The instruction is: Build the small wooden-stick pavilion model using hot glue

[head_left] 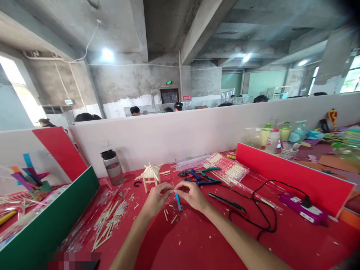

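Across a red table (182,251), open room is lying between a green board (56,213) edging the left and a red board (292,180) slanting along the right. Loose sticks (105,230) are lying by the green board; a long dark tool (228,203) and a purple power strip (292,203) are resting on the right. Between these, the left hand (158,197) and right hand (194,195) are curling inward, fingertips together or almost so at the top of a blue strip (178,203); whether either is gripping it, I cannot tell. Just beyond, a little stick house (152,173) is standing near the left hand, and pliers (208,183) are lying beyond the right. Farther back, a bottle (113,168) is standing near a white partition (168,131).
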{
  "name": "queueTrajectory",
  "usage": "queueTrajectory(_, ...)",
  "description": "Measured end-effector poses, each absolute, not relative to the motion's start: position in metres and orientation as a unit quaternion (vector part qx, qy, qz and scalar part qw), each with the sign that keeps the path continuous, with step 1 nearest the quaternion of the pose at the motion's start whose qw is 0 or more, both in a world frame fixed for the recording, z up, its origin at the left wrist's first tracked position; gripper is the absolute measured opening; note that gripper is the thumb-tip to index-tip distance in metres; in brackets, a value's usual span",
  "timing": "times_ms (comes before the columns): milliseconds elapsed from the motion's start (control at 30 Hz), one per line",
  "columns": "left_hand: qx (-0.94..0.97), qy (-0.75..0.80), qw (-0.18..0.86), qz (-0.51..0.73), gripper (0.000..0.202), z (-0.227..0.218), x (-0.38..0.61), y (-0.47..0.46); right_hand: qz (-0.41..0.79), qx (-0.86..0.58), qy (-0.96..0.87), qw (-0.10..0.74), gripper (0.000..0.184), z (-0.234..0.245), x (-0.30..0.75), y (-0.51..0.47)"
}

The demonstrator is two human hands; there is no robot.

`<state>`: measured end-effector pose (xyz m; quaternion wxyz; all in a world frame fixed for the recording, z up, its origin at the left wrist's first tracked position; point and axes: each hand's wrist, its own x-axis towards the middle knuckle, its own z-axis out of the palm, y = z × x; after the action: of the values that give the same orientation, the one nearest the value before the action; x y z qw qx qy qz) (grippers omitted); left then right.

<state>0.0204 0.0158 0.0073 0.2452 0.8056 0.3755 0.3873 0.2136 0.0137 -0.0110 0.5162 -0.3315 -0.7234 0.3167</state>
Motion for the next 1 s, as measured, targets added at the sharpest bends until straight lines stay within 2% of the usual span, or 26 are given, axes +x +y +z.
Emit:
queueTrajectory(133,0.805,0.376,0.253,0.384,0.022,0.007,0.021,0.017,0.330,-0.325,-0.718,0.520,0.025,-0.015,0.214,0.017)
queueTrajectory(267,0.784,0.365,0.303,0.401,0.026,0.009,0.021,0.017,0.344,-0.322,-0.709,0.525,0.030,-0.016,0.214,0.019)
queueTrajectory(600,0.763,0.342,0.356,0.417,0.029,0.006,0.021,0.020,0.463,-0.283,-0.656,0.524,0.035,-0.014,0.213,0.021)
queueTrajectory(767,0.767,0.351,0.350,0.406,0.030,0.008,0.022,0.018,0.482,-0.279,-0.641,0.528,0.032,-0.017,0.215,0.024)
queueTrajectory(1000,0.790,0.369,0.288,0.395,0.022,0.013,0.025,0.012,0.502,-0.280,-0.628,0.525,0.031,-0.020,0.215,0.026)
